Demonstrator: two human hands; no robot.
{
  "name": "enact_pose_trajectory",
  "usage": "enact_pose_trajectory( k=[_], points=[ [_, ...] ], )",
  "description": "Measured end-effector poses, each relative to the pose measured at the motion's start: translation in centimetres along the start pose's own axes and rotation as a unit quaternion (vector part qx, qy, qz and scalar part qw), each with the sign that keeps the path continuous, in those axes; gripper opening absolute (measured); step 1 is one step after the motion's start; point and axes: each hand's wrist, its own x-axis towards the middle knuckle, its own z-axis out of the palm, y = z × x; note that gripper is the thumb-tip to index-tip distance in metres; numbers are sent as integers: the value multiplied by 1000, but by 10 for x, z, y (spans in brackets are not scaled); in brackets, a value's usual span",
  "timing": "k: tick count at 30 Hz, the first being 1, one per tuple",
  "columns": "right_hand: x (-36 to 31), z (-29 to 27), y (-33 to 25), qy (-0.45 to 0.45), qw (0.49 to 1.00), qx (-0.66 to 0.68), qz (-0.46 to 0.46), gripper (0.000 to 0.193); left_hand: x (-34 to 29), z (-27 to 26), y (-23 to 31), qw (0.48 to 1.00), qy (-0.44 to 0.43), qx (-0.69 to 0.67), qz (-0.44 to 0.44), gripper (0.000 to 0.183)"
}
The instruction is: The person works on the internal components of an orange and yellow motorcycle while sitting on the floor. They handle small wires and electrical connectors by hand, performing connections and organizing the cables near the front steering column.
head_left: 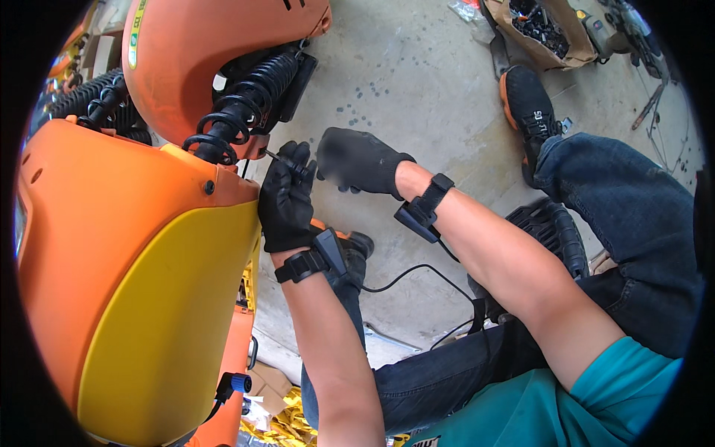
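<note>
My left hand (pixel 287 197), in a black glove, is raised beside the lower end of a black coil-spring shock absorber (pixel 249 100). Its fingers are closed around a thin metal rod (pixel 274 156), whose tip points at the orange part under the spring; its exact kind is unclear. Just to the right, my right hand (pixel 359 160), also gloved in black, is curled with the knuckles up. Whatever it may hold is hidden beneath the fingers. An orange fender (pixel 201 59) curves above the shock absorber. Below lies a large orange body panel (pixel 126 208) with a yellow panel (pixel 171 320).
A brown paper bag (pixel 577 33) of small black parts stands at the far right. A black cable (pixel 417 267) runs between my legs near a black ribbed object (pixel 551 231). A blue-tipped connector (pixel 240 383) hangs by the yellow panel. Yellow wrapping (pixel 287 425) lies at the bottom.
</note>
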Motion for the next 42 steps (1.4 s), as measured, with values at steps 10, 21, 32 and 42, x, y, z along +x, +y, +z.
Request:
enact_pose_trajectory(
  k=[10,21,32,42],
  points=[
    [14,1,0,23,998,28,-50,23,0,3,-1,999,-17,-26,21,39],
    [20,-3,6,-1,990,138,5,23,-3,9,1,987,-38,141,63,38],
    [21,-2,10,11,981,194,15,22,-1,4,1,996,-6,-90,-4,39],
    [21,-5,15,-8,968,249,33,23,1,5,1,998,-15,-62,-3,39]
  ],
)
